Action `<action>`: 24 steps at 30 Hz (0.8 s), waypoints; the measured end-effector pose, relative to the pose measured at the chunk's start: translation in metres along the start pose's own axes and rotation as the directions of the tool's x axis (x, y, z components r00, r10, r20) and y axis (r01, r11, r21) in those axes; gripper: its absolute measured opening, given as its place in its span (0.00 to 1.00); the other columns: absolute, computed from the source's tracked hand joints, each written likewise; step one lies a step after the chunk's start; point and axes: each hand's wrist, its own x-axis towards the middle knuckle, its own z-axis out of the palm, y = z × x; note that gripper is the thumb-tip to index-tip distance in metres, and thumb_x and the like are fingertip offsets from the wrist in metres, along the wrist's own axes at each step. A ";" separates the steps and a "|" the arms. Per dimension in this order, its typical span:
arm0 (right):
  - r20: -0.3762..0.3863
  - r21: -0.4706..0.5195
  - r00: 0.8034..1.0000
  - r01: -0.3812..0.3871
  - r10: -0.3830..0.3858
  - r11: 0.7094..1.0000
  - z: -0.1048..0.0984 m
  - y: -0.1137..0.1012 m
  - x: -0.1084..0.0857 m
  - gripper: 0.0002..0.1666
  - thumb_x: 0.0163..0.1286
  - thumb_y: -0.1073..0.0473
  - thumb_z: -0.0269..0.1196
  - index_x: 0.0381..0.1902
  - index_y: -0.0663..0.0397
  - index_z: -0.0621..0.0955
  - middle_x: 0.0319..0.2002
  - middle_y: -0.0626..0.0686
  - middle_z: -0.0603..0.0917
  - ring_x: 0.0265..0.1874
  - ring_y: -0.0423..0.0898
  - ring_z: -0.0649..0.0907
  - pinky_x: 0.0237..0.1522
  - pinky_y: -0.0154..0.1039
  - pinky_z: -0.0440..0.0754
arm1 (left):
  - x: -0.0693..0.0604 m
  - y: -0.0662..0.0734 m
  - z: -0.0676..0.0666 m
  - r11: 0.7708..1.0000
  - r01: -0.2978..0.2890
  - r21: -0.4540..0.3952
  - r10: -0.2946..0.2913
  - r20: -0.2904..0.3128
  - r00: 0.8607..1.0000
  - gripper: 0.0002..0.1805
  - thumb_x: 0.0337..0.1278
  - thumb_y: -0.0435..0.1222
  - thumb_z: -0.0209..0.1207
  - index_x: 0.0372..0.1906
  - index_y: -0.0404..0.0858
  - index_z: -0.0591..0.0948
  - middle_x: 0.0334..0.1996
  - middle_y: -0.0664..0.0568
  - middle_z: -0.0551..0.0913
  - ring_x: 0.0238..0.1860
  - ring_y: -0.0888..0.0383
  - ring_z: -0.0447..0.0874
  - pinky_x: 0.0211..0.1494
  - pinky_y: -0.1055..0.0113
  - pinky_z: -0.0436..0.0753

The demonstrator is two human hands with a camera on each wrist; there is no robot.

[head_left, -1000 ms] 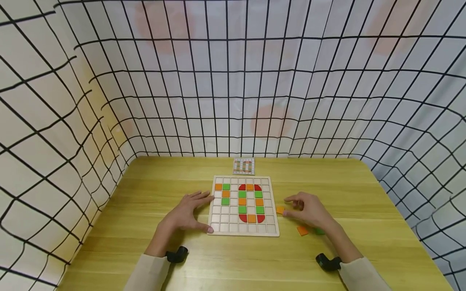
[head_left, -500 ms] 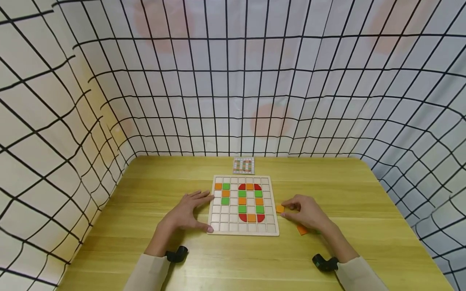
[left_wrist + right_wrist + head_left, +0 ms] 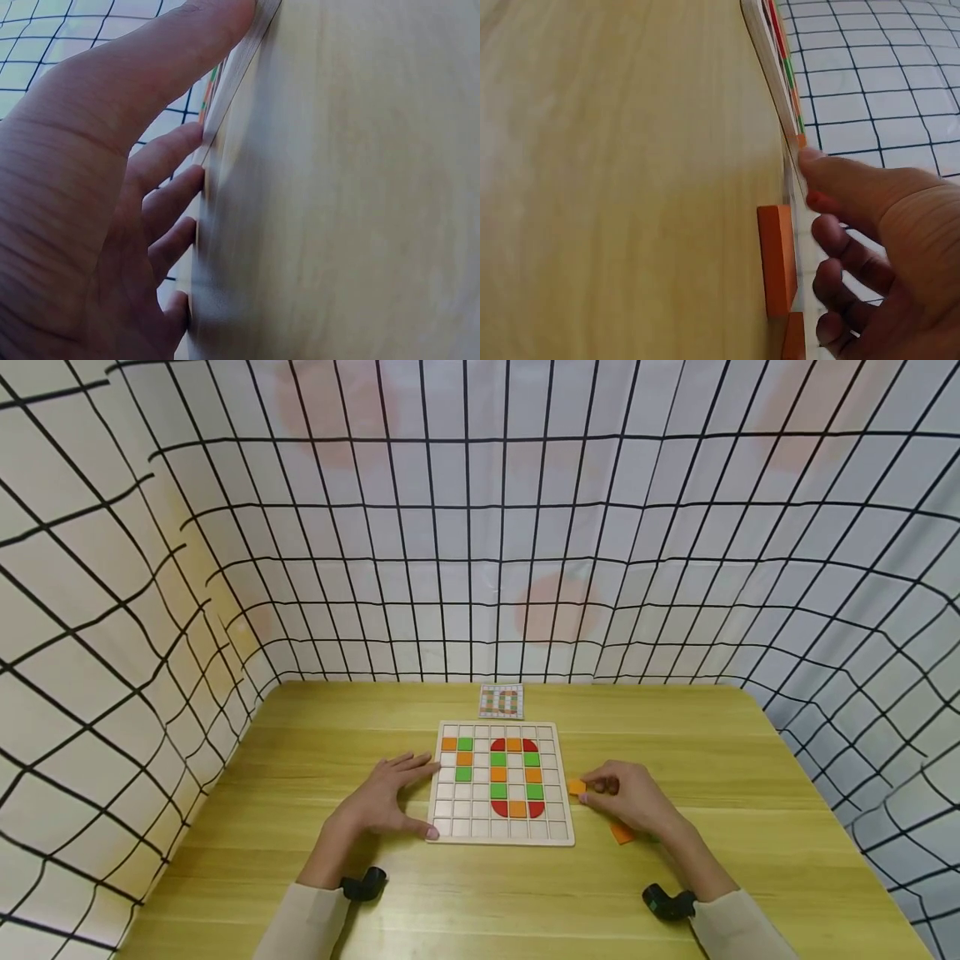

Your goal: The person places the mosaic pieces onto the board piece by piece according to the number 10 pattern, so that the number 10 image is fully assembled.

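A pale wooden grid board [image 3: 455, 829] lies on the table, holding orange, green and red tiles; several of them form a rounded ring on its right half. My left hand [image 3: 386, 797] is spread along the board's left edge, with thumb and index fingertips touching the rim. In the left wrist view, the other fingers [image 3: 171, 201] stretch out near the tabletop. Just off the board's right edge, my right hand [image 3: 626, 795] pinches an orange tile [image 3: 576, 787] between thumb and index finger. The remaining right fingers [image 3: 853, 259] are curled inward.
Another orange tile [image 3: 622, 833] lies on the table below the right hand; the right wrist view shows orange tiles [image 3: 775, 259] near that hand. A small pattern card [image 3: 501, 702] lies behind the board. White walls with black grid lines [image 3: 480, 560] surround the table.
My right hand has closed its fingertips on the orange tile beside the board and shifted it very slightly away from me. The left hand has stayed still.
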 end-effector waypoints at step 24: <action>-0.043 0.092 0.990 0.139 -0.136 0.986 0.019 -0.049 0.026 0.15 0.63 0.56 0.76 0.46 0.56 0.90 0.29 0.45 0.81 0.27 0.41 0.74 0.28 0.31 0.71 | -0.002 0.000 -0.006 0.999 -0.021 0.031 0.020 0.023 1.000 0.59 0.36 0.69 0.74 0.78 0.53 0.68 0.81 0.50 0.61 0.82 0.40 0.52 0.82 0.33 0.50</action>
